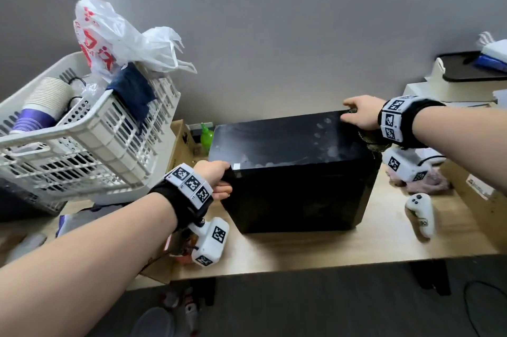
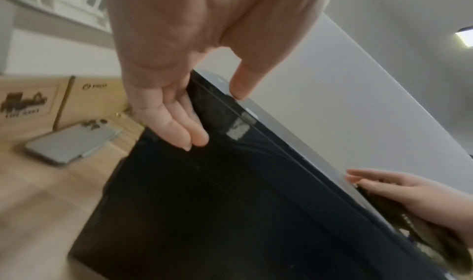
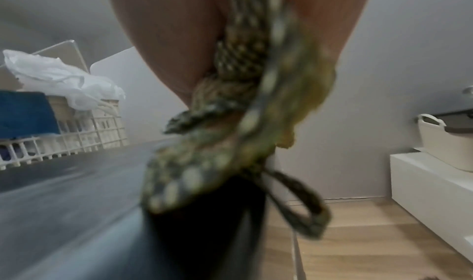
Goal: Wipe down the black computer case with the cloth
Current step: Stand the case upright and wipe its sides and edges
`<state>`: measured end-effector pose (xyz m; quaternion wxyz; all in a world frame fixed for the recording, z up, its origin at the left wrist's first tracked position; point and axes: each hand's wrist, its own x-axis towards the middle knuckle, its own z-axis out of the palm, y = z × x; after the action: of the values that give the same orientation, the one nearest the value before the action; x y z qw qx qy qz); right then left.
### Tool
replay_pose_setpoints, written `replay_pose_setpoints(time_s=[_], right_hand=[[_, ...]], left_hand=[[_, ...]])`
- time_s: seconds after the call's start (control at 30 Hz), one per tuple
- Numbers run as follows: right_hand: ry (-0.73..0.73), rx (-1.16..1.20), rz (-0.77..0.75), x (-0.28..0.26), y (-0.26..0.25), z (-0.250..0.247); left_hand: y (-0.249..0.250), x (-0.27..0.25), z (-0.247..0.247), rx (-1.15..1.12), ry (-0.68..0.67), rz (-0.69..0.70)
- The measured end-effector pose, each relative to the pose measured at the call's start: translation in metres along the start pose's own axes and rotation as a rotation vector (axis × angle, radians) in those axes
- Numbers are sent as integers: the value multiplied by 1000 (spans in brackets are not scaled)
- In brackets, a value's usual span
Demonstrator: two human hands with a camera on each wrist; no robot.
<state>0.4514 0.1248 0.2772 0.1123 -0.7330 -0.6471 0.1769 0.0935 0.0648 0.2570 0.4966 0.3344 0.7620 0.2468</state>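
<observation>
The black computer case [image 1: 293, 172] stands on the wooden table [image 1: 329, 249], its top smeared with dust and fingerprints. My left hand [image 1: 223, 180] braces the near left top corner. In the left wrist view its thumb lies on the top edge and its straight fingers [image 2: 184, 130] lie flat against the case's side [image 2: 204, 213]. My right hand [image 1: 354, 113] is at the far right top corner and grips a bunched dark cloth with pale yellow flecks [image 1: 369, 143]. The cloth [image 3: 243, 122] hangs over the case's edge [image 3: 64, 213], blurred, with a loop dangling.
A white slatted basket [image 1: 82, 131] with paper cups, a blue rag and a plastic bag tilts at the left. A green spray bottle [image 1: 207, 137] stands behind the case. A white controller [image 1: 419, 213] and a pink cloth [image 1: 436, 183] lie at the right. A phone [image 2: 74, 142] lies left of the case.
</observation>
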Motion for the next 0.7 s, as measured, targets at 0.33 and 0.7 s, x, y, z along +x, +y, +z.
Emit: replay_pose_setpoints(time_s=[0.33,0.7], right_hand=[[-12,-97,75,-4,10,5],[-12,53,195,-11,14,12]], left_hand=[[46,39,17,-41,111,158],[53,-11,100,172,-250,67]])
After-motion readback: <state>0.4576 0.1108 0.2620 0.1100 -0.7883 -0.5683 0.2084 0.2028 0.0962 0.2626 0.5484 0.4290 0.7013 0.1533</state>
